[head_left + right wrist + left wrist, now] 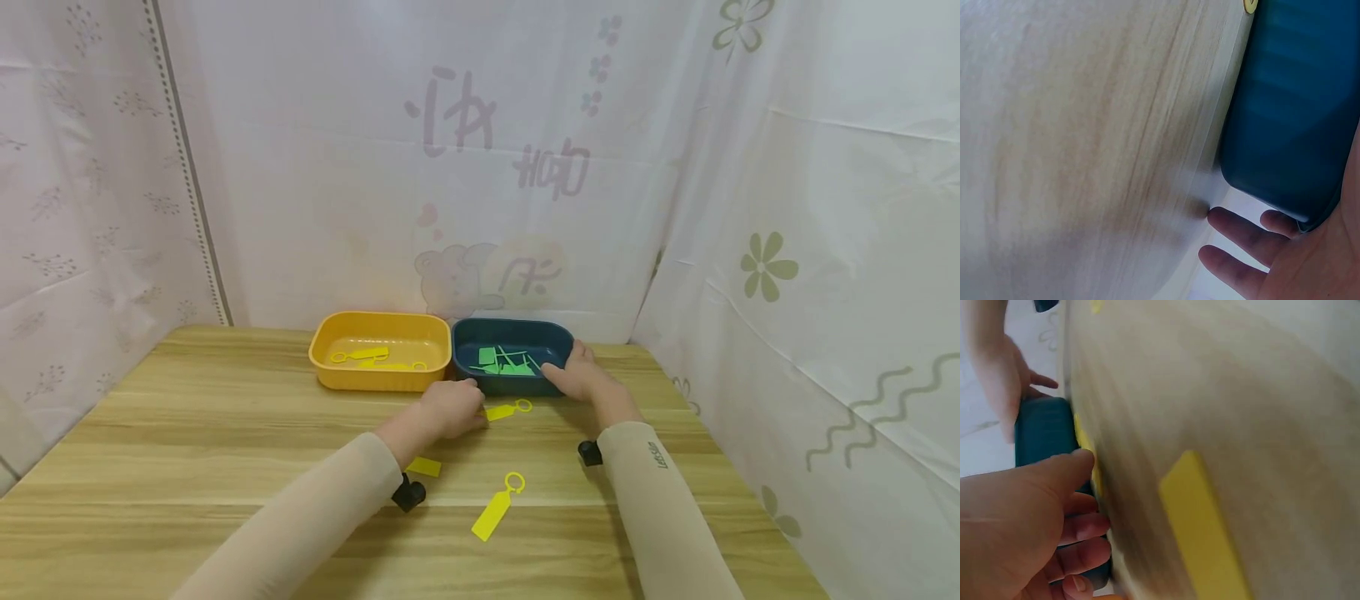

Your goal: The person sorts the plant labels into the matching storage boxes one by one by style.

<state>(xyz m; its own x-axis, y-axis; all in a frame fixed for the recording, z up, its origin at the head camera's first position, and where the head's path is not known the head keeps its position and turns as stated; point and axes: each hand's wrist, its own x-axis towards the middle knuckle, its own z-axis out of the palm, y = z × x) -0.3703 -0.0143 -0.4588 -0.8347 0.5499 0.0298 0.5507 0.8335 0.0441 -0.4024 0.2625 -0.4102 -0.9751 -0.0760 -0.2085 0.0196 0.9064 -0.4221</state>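
My right hand (pixel 585 375) grips the right end of a dark blue bin (pixel 517 321), thumb at the near rim and fingers round the end. In the right wrist view, two fingers (pixel 1235 272) extend past the bin's corner. My left hand (pixel 452 408) is low at the bin's front left corner, its fingers (pixel 1085 528) loosely bent. A yellow tag with a ring end (pixel 501 412) lies right at its fingertips. Another yellow tag (pixel 491 517) lies nearer the front, and a third (pixel 426 467) is partly hidden by the left wrist.
An orange bin (pixel 380 317) stands left of the dark blue one and holds several yellow tags (pixel 370 353). Several green flat pieces (pixel 510 367) lie inside the dark blue bin. Printed curtains (pixel 337 208) hang behind and beside the wooden table (pixel 187 467).
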